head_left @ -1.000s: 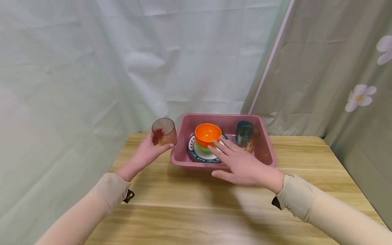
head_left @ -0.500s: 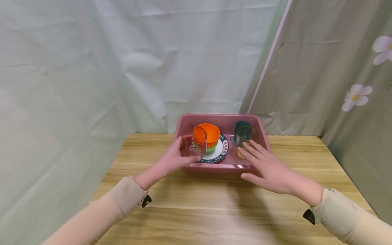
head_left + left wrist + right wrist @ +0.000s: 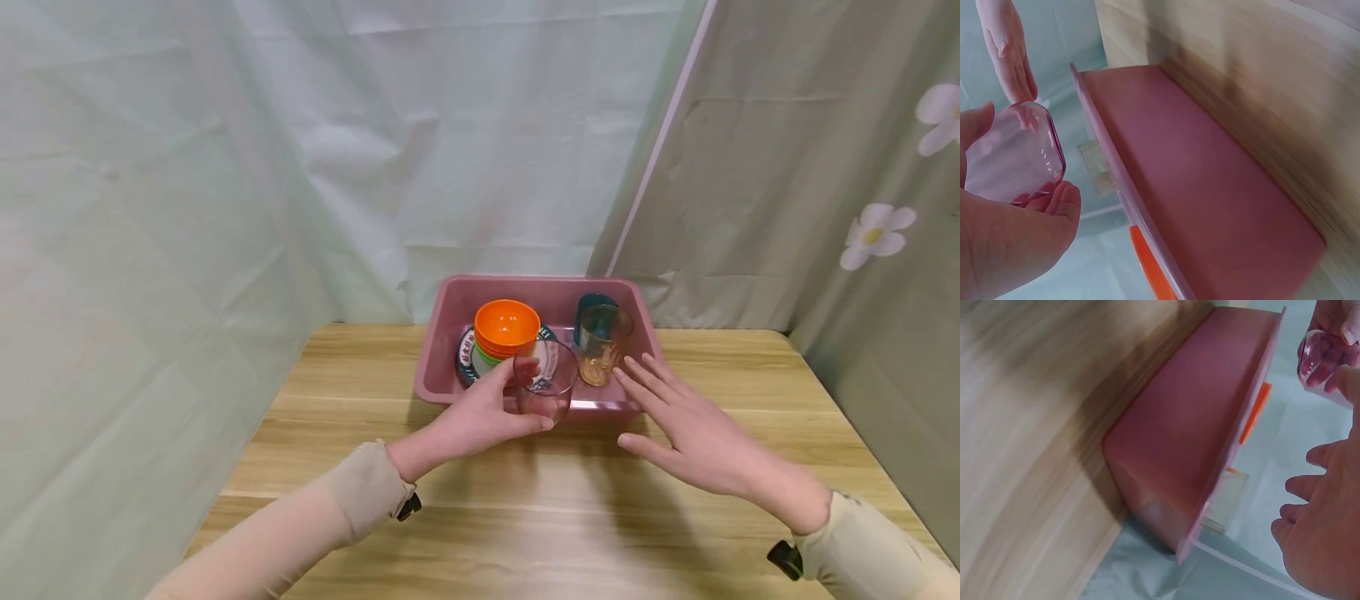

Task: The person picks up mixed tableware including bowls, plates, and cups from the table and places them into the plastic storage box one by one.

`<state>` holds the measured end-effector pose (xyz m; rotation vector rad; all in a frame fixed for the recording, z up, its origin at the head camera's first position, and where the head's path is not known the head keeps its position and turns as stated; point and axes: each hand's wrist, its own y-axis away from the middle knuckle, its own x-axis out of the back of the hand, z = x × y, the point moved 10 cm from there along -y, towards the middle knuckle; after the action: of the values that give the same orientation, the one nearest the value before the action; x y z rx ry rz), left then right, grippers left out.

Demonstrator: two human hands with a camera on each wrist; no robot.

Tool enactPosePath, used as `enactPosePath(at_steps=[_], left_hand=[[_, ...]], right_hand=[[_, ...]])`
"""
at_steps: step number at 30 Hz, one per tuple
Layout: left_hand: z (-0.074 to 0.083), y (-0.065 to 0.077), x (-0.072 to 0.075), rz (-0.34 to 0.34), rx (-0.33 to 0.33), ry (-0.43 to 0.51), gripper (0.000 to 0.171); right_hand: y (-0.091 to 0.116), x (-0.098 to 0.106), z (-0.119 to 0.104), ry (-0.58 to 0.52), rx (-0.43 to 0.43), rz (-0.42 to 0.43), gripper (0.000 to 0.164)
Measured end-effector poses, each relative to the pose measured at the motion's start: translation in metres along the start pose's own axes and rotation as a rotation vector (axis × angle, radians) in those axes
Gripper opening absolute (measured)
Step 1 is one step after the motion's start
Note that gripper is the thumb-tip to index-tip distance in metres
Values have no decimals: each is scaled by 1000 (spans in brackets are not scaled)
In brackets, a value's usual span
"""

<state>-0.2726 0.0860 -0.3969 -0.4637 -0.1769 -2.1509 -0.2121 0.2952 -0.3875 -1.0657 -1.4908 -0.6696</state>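
My left hand [image 3: 480, 412] grips a clear pinkish glass [image 3: 545, 392] by its side, thumb and fingers round it, above the front edge of a pink plastic basin [image 3: 427, 367]. In the left wrist view the glass [image 3: 1019, 156] shows its rounded base. To the right, my right hand [image 3: 693, 433] hovers near the basin's front right corner, fingers spread and holding nothing. Inside the basin, orange bowls [image 3: 507, 325] are stacked over green ones [image 3: 486, 357] on a patterned plate [image 3: 465, 358]. An amber glass [image 3: 600, 354] stands at the right, before a dark teal cup [image 3: 592, 302].
The basin sits on a wood-grain table [image 3: 525, 517] near its back edge. A pale curtain [image 3: 487, 150] hangs behind the table, and a greyish one with flowers [image 3: 787, 183] hangs at the right.
My left hand has carried the pinkish glass rightward from the basin's left side to its front middle. My right hand has moved right and towards me, away from the bowls.
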Motion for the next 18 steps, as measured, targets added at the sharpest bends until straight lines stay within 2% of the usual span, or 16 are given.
enactPosePath(at_steps=[5, 8, 18], left_hand=[[-2, -1, -5, 0, 18, -55, 81], [-3, -1, -5, 0, 23, -76, 80], [-3, -2, -12, -17, 32, -64, 79]], right_hand=[[-2, -1, -3, -57, 8, 48, 82], [-8, 1, -6, -134, 2, 76, 83], [-38, 2, -21, -618, -88, 117, 89]])
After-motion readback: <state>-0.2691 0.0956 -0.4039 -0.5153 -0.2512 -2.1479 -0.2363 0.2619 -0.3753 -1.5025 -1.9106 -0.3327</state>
